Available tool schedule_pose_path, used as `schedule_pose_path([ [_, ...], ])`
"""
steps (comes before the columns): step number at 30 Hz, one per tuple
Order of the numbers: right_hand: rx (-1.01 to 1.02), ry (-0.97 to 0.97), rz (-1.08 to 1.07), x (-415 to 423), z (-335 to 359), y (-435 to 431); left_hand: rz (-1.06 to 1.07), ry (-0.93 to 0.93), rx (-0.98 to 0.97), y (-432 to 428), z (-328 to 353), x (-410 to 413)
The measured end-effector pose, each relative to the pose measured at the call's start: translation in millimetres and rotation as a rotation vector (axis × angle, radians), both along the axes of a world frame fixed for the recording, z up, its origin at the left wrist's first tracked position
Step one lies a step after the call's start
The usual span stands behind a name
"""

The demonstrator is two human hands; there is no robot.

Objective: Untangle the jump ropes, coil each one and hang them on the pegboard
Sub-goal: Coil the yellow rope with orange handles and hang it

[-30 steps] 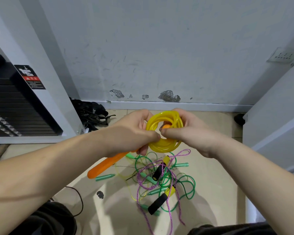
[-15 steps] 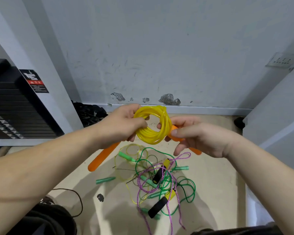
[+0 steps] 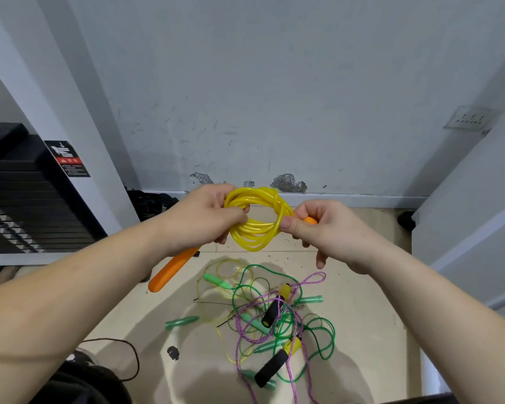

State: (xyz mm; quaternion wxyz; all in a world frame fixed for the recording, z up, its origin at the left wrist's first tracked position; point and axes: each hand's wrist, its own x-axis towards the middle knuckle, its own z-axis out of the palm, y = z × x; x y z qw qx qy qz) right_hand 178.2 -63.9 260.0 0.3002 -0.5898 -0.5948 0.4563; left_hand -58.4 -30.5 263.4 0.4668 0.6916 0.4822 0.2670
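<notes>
A yellow jump rope (image 3: 257, 220) is wound into a small coil, held up in front of me. My left hand (image 3: 207, 217) grips the coil's left side, and one orange handle (image 3: 172, 269) hangs down below that hand. My right hand (image 3: 321, 225) grips the other orange handle (image 3: 309, 220) at the coil's right side, thumb against the strands. On the floor below lies a tangle of ropes (image 3: 274, 322): green rope, purple rope, thin pale-yellow rope, green handles and black foam handles. No pegboard is in view.
A scuffed grey wall (image 3: 260, 97) with a skirting board stands ahead. A black weight stack (image 3: 27, 199) in a white frame is at the left, with black straps (image 3: 149, 204) beside it. A white frame (image 3: 473, 199) is at the right. A dark cable (image 3: 123, 357) lies at the lower left.
The coil has risen a little and turned flatter toward me. My right hand has closed tighter on the orange handle and drawn it in against the coil's right side.
</notes>
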Motion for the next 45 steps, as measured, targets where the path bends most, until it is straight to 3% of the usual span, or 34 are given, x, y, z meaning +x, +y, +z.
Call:
schedule_pose_path([
  [3,0.019,-0.008,0.008,-7.6,-5.4,-2.6,0.041,0.034,0.011,1.8,-2.2,-1.0],
  [9,-0.235,0.009,0.276,-2.9,-0.6,-20.3,0.062,0.156,0.105,-1.7,-12.0,-3.1],
  [12,-0.136,-0.059,0.213,-13.2,9.8,-20.8,0.034,0.231,0.250,-2.3,-2.6,5.0],
  [15,0.121,-0.173,0.101,-24.7,9.7,-22.0,-0.055,0.249,0.331,-6.2,23.7,11.6],
  [20,0.193,0.165,0.019,-20.3,37.5,-27.7,-0.115,0.210,0.406,-9.6,75.4,10.2],
  [23,0.274,0.190,0.022,-20.9,52.3,-30.3,-0.201,0.397,0.433,-12.8,112.6,7.8],
  [28,0.266,0.045,-0.002,-28.9,87.9,-15.2,-0.289,0.741,0.284,14.0,154.0,23.8],
  [32,0.182,-0.123,0.022,-29.0,124.8,12.9,-0.317,0.861,0.120,48.4,168.0,39.8],
  [36,0.150,-0.130,-0.019,-31.1,160.3,48.7,-0.291,0.989,0.201,89.8,201.7,46.6],
  [40,0.243,-0.131,-0.010,-27.0,194.9,90.8,-0.352,0.967,0.350,126.9,240.8,53.2],
  [43,0.325,-0.126,0.088,-13.8,214.4,128.6,-0.348,0.801,0.613,150.0,249.8,39.6],
  [45,0.325,-0.110,0.169,-5.2,227.4,157.4,-0.337,0.675,0.679,168.0,251.4,24.9],
])
